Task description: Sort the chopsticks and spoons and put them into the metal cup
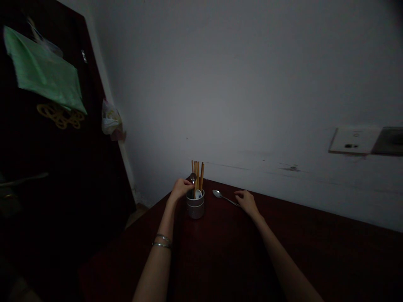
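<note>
My left hand (181, 188) is closed in a pinch on a metal spoon (193, 177), whose bowl points up above the fingers. The spoon stands at the left side of a light, ringed utensil holder (195, 209). Several wooden chopsticks (197, 174) and a white spoon (198, 193) also stand in the holder. To the right, another metal spoon (217, 193) lies on the dark red table (217, 239), its handle running toward my right hand (247, 202). That hand's fingers are loosely bent and apart, just over the handle's end, with no visible grip on it.
Behind the table rises a grey wall (233, 92) with a socket plate (355, 140) on the right. At the left is a dark door (94, 184) with a green cloth (47, 71) hanging on it. A plastic bag (111, 119) hangs by the door frame. The light is dim.
</note>
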{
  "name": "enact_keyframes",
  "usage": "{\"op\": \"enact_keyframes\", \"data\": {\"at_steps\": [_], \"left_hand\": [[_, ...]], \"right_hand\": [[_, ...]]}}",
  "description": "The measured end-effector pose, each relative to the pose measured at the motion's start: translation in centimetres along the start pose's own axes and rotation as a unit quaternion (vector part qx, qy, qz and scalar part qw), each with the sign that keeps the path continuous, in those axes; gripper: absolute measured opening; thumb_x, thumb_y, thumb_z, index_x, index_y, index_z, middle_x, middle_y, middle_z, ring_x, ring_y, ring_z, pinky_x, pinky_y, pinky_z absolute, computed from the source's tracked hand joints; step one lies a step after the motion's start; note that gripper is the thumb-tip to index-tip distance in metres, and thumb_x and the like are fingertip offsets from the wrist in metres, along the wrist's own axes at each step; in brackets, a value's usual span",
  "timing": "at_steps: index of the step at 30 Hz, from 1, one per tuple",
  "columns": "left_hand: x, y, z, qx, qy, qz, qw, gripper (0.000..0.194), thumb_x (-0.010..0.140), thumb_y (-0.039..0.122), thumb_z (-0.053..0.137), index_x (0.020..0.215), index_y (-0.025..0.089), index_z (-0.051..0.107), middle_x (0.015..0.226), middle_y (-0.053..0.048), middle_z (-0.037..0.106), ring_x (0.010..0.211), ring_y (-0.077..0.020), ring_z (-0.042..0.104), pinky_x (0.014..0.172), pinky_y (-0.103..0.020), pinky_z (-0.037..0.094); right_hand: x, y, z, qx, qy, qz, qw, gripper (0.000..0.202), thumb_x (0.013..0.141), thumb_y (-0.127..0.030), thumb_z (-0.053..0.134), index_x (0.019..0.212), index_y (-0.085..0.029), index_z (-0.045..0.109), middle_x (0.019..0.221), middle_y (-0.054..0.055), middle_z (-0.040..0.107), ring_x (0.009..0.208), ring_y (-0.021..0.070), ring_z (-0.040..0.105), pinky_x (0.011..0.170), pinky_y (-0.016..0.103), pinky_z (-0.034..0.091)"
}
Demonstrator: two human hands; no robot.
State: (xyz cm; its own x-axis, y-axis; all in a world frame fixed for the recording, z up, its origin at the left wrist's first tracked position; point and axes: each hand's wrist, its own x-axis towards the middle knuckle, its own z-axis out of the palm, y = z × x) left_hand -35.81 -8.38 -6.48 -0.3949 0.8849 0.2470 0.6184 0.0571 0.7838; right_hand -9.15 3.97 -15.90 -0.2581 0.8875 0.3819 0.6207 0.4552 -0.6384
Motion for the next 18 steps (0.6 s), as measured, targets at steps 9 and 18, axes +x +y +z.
{"op": "enact_keyframes", "data": {"at_steps": [9,18], "left_hand": [[-0.3,0.7,-0.4,0.030,0.003,0.025,0.999,0.021,0.059,0.029,0.060,0.057,0.010,0.069,0.044,0.002,0.051,0.046,-0.0093,0.043,0.046,-0.021,0.027],[-0.1,1.9,-1.7,-0.072,0.076,0.070,0.992,0.018,0.058,0.030,0.063,0.059,0.012,0.068,0.056,-0.002,0.062,0.055,-0.0131,0.054,0.054,-0.023,0.038]], "right_hand": [[0.6,-1.0,-1.9,0.032,0.022,-0.015,0.999,0.030,0.074,-0.020,0.047,0.092,-0.012,0.069,0.095,0.009,0.068,0.091,0.0188,0.062,0.084,0.028,0.044],[1.5,-3.0,-3.8,0.063,0.056,-0.046,0.995,0.030,0.074,-0.021,0.046,0.093,-0.011,0.068,0.092,0.011,0.068,0.079,0.0177,0.062,0.078,0.029,0.046]]}}
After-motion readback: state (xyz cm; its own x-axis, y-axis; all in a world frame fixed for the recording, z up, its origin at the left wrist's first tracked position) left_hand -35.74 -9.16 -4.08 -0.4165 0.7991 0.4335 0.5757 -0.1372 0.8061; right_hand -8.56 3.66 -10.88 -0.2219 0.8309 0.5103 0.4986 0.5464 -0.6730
